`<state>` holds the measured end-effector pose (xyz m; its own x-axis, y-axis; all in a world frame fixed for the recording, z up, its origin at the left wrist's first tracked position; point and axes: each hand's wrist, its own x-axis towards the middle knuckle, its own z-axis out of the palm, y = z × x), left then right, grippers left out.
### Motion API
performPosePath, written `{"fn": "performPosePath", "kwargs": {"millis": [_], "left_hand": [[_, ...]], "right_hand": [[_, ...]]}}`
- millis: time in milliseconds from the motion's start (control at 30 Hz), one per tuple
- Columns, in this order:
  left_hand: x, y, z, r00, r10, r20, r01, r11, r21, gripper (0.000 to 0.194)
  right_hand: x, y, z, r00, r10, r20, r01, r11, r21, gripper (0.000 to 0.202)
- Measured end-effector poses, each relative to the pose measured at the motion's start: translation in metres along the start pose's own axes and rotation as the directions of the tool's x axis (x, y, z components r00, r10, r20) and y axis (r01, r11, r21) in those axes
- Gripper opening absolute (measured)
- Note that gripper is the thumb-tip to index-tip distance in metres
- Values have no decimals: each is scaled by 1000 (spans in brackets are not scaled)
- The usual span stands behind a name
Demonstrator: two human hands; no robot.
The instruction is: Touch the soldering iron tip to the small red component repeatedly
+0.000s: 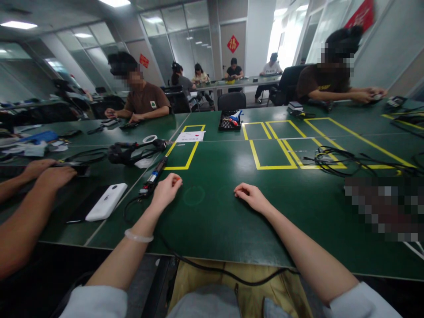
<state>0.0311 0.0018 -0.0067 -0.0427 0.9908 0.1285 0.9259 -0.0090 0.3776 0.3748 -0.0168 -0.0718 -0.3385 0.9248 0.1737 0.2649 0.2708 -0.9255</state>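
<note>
My left hand [167, 189] rests over the green table [212, 221], its fingers closed in a pinch. A small orange bit shows at the fingertips, too small to name. Just left of this hand lies a slim, stick-shaped device [154, 174] with a black end, a blue-and-white middle and a dark cable. My right hand [252, 195] is at the table's middle right, fingers curled in and thumb against them, with nothing visible in it. Between the two hands, a faint ring mark [194, 195] shows on the tabletop.
Yellow tape rectangles [276, 167] mark the table beyond my hands. A black tray [229, 126] holds a blue-and-white tool. Tangled black cables [334, 159] lie at right. At left are a white device [106, 202] and a co-worker's hands [54, 174]. Other people sit across.
</note>
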Motion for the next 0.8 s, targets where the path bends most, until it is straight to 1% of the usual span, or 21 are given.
{"fn": "performPosePath", "kwargs": {"millis": [33,100,200,233,300,367,467,533,600,633,667,700,800], "left_hand": [[-1,18,8,996,73,52,-66,990,-127,32],[-3,54,27,967,212,144,-149,923,-355,33],[-7,100,54,893,383,238,-164,767,-620,37],[-8,111,61,862,433,263,-156,721,-675,40],[-10,127,74,804,510,306,-133,655,-744,49],[-13,134,83,771,541,337,-85,611,-787,58],[-15,134,92,761,540,359,6,547,-837,64],[-17,131,97,768,528,361,36,528,-849,65],[-18,128,101,796,497,347,37,531,-846,61],[-18,127,103,810,477,342,42,534,-845,58],[-18,126,104,821,459,339,54,530,-846,54],[-18,125,105,827,447,340,68,521,-851,50],[-18,124,106,819,448,357,112,486,-867,39]], "right_hand": [[0,0,0,1000,4,2,-4,1000,6,17],[0,0,-1,1000,11,11,-11,1000,24,19],[0,-1,-1,999,8,44,-13,993,118,25],[1,-2,-1,998,6,55,-16,986,168,28],[1,-3,-1,997,8,78,-28,965,262,32],[1,-4,-1,995,22,97,-53,942,332,34],[1,-4,0,991,44,126,-92,909,407,33],[1,-2,2,988,36,148,-98,891,443,33],[3,1,4,990,8,143,-74,885,459,32],[3,3,5,992,-6,125,-52,889,454,31],[4,5,6,997,-15,78,-21,900,436,30],[4,7,6,998,-23,50,1,918,396,29],[4,11,7,999,-44,-1,43,969,241,24]]}}
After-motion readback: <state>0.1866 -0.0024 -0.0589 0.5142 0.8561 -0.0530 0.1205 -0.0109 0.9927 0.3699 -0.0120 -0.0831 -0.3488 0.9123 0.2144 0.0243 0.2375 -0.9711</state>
